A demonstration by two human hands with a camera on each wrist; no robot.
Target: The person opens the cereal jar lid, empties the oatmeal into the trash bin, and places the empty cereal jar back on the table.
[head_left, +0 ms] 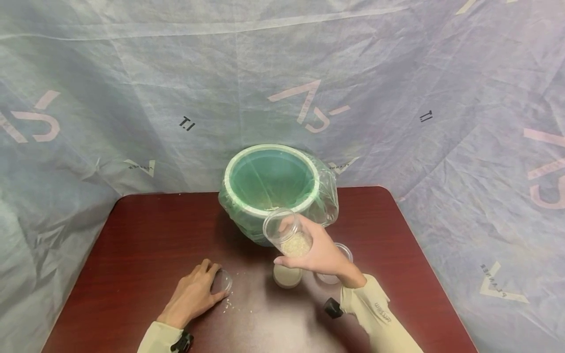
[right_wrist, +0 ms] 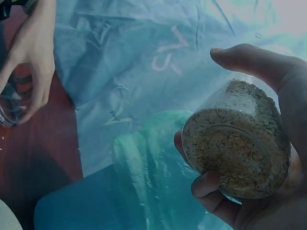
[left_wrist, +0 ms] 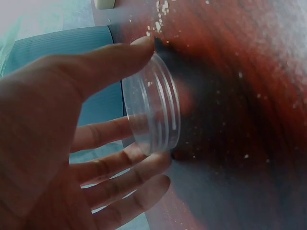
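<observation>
My right hand [head_left: 324, 252] grips a clear plastic jar [right_wrist: 235, 143] partly filled with pale flake-like grains. The jar is tilted, its mouth toward the near rim of a bin [head_left: 228, 184] lined with a thin green bag [head_left: 247, 226]. A few grains show inside the bin near that rim. My left hand [head_left: 190, 296] holds a clear threaded lid [left_wrist: 156, 105] on edge between thumb and fingers, low over the table at the left. Beneath the right hand stands a second container [head_left: 287, 278] with a pale top, partly hidden.
A clear round container or lid [head_left: 346, 251] lies behind the right wrist, partly covered. Loose grains [head_left: 227, 306] are scattered on the red-brown table [head_left: 150, 235] by the left hand. Grey fabric [head_left: 212, 88] hangs around the table's back and sides.
</observation>
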